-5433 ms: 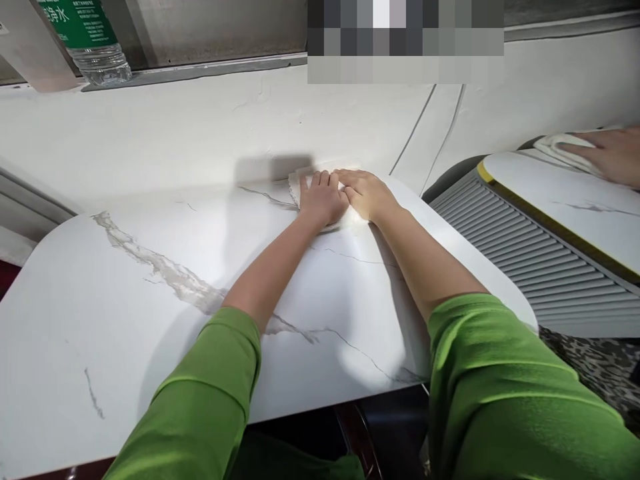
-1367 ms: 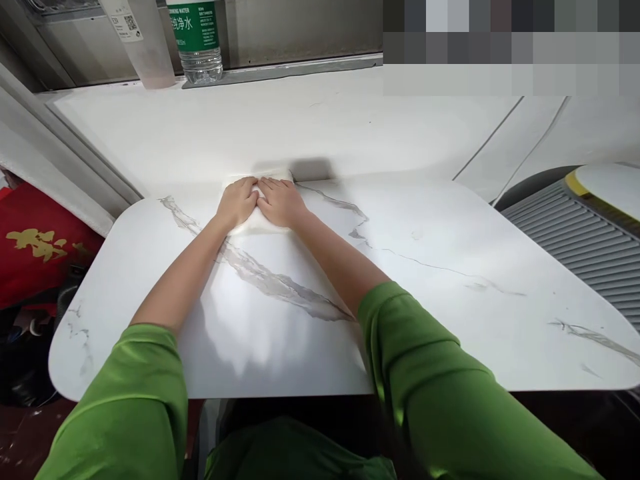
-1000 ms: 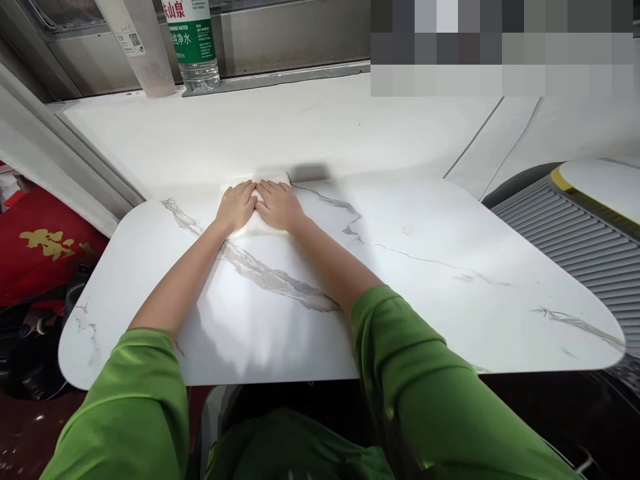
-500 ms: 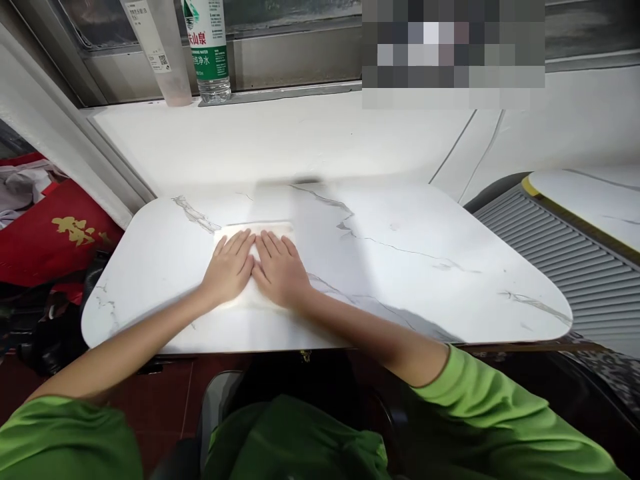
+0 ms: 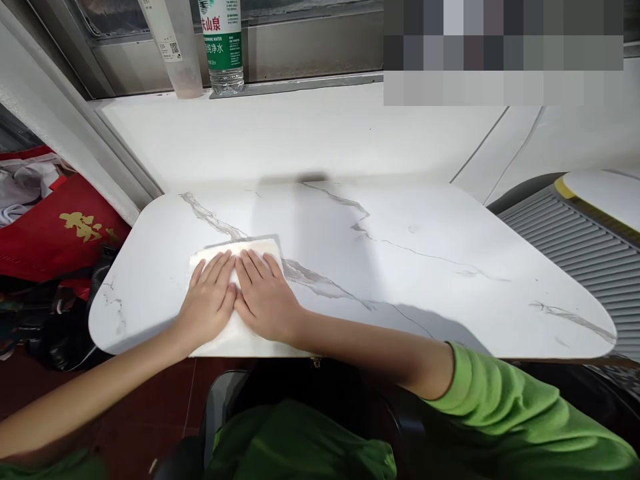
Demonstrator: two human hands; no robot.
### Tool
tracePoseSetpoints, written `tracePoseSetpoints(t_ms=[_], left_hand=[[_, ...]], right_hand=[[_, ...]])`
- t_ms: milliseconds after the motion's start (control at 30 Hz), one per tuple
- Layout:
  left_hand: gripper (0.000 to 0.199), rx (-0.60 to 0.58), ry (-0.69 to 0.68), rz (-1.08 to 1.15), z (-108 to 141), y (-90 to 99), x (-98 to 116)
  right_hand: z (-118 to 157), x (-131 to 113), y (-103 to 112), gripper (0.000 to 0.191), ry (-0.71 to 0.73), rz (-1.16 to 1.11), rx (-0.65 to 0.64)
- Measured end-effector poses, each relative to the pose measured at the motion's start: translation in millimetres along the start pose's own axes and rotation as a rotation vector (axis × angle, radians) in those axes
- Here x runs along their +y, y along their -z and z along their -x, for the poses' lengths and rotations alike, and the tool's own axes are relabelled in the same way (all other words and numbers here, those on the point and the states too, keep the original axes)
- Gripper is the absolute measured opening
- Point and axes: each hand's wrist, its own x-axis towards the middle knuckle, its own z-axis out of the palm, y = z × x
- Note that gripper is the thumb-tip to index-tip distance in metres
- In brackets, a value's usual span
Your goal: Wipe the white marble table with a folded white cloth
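A cream-white cloth [image 5: 235, 340] lies flat on the white marble-patterned table [image 5: 425, 227], its lower side at the table's front edge. Pressed palm-down on its left half is my left hand [image 5: 207, 297], fingers stretched out. My right hand [image 5: 265, 293] rests flat beside it on the same cloth, fingers extended, with the two thumbs close together. Part of the cloth is hidden beneath both hands.
On the ledge behind the table stand a green-labelled water bottle [image 5: 223, 50] and a translucent tall container [image 5: 180, 47]. A red bag [image 5: 65, 227] sits to the left. A ribbed grey panel [image 5: 555, 253] and another tabletop [image 5: 610, 200] are at the right.
Both hands and the cloth have slid left and toward me across the table, to its front edge. The hands stay flat on the cloth. The view has shifted slightly.
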Motion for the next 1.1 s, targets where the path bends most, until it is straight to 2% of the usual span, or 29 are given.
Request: tracePoseSetpoints(t_ms=[133,367,500,633,733,867,1000,1100], left_hand=[[0.054,-0.012,0.034,-0.006,-38.5,2.9,-34.1],[0.055,-0.034,-0.004,0.020,-136.1,3.6,-106.3],[0.054,-0.019,-0.033,0.055,-180.3,0.3,-126.5],[0.055,-0.028,-0.055,0.054,-210.5,-3.4,-135.5],[0.056,-0.034,-0.045,0.033,-222.2,-5.8,-138.1],[0.056,-0.046,-0.025,-0.015,-221.5,-7.9,-136.7],[0.055,-0.045,0.015,-0.024,-203.4,-6.7,-128.8],[0.055,-0.050,0.019,-0.042,-176.3,-2.8,-116.7]], right_hand=[[-45.9,12.9,-13.2,0.056,-0.010,0.008,0.000],[-142.3,42.3,-40.3,0.057,-0.151,0.000,-0.013],[-179.7,65.8,-50.8,0.056,-0.188,-0.018,0.016],[-203.7,88.0,-56.6,0.054,-0.193,-0.031,0.031],[-212.7,97.3,-57.5,0.053,-0.208,-0.043,0.019],[-212.4,99.4,-57.5,0.053,-0.205,-0.038,0.026],[-200.0,93.4,-56.0,0.053,-0.178,-0.025,0.031],[-180.9,80.5,-52.0,0.053,-0.153,-0.030,0.049]])
